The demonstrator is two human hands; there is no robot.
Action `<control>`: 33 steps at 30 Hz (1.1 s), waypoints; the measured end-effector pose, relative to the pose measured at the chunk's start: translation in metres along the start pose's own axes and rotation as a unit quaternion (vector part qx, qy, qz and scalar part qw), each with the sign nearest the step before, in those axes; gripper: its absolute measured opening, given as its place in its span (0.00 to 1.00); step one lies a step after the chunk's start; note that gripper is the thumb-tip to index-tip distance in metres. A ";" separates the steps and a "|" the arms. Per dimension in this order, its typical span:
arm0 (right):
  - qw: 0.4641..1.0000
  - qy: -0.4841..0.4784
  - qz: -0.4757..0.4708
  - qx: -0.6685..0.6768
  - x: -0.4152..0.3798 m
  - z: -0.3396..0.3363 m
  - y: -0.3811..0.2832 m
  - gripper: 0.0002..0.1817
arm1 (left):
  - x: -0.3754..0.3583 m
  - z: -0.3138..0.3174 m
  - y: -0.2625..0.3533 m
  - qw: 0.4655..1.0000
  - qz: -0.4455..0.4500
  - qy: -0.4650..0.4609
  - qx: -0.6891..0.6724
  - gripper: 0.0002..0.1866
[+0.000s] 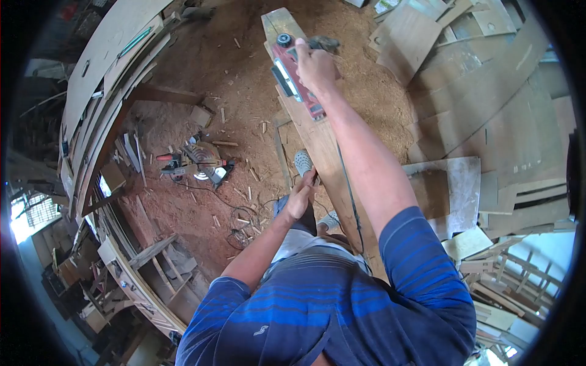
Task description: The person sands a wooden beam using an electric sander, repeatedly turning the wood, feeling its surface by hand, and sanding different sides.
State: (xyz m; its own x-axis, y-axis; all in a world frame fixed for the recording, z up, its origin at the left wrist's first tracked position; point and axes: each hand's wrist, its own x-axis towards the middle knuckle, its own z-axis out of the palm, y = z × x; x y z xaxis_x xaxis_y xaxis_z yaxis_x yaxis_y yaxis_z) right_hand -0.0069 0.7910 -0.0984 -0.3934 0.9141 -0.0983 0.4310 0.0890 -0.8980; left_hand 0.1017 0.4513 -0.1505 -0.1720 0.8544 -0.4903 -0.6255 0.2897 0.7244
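A long wooden plank runs from near my body to the top of the view. On its far part lies a red electric planer with a black front knob and a pale metal side. My right hand is wrapped round the planer's handle, arm stretched far forward. A dark cord trails back along the plank's right side. Close to the plank's left edge, my left hand is closed, its fingertips at a small dark thing I cannot make out. Below it shows a grey clog on my foot.
A miter saw stands on the sawdust-covered floor at the left, among wood offcuts and a loose cable. Curved boards are stacked along the left. Plywood sheets lean and lie at the right.
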 end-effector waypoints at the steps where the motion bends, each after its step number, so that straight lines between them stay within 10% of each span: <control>1: 1.000 0.004 -0.005 -0.001 -0.002 0.000 0.000 0.40 | -0.002 0.005 0.005 1.000 -0.005 0.006 0.011 0.42; 6: 0.988 0.016 -0.111 0.108 -0.084 -0.073 -0.023 0.31 | 0.004 0.014 -0.006 0.998 0.002 0.045 0.054 0.48; 9: 0.978 0.001 -0.056 0.201 -0.183 -0.152 -0.013 0.25 | -0.002 0.034 0.015 0.755 0.250 0.130 0.592 0.51; 18: 0.984 0.046 0.166 -0.051 -0.464 -0.377 0.064 0.20 | 0.051 0.090 0.006 0.468 0.171 -0.069 0.864 0.52; 26: 0.966 -0.007 0.222 -0.133 -0.592 -0.425 0.102 0.22 | 0.080 0.069 0.020 0.576 0.140 0.239 0.769 0.52; 29: 0.968 -0.040 0.208 -0.133 -0.592 -0.425 0.099 0.23 | 0.091 0.015 -0.015 0.698 0.217 0.326 0.599 0.50; 33: 0.973 -0.083 0.177 -0.125 -0.578 -0.410 0.122 0.23 | 0.077 -0.002 -0.002 0.889 0.143 0.174 0.398 0.38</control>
State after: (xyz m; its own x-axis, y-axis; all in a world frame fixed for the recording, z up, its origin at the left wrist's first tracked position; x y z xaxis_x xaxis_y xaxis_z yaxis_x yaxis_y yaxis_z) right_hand 0.6058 0.4354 0.0250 -0.3008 0.8299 -0.4699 0.7400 -0.1076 -0.6639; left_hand 0.0882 0.5158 -0.1907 -0.5485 0.7975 -0.2512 0.1943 0.4138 0.8894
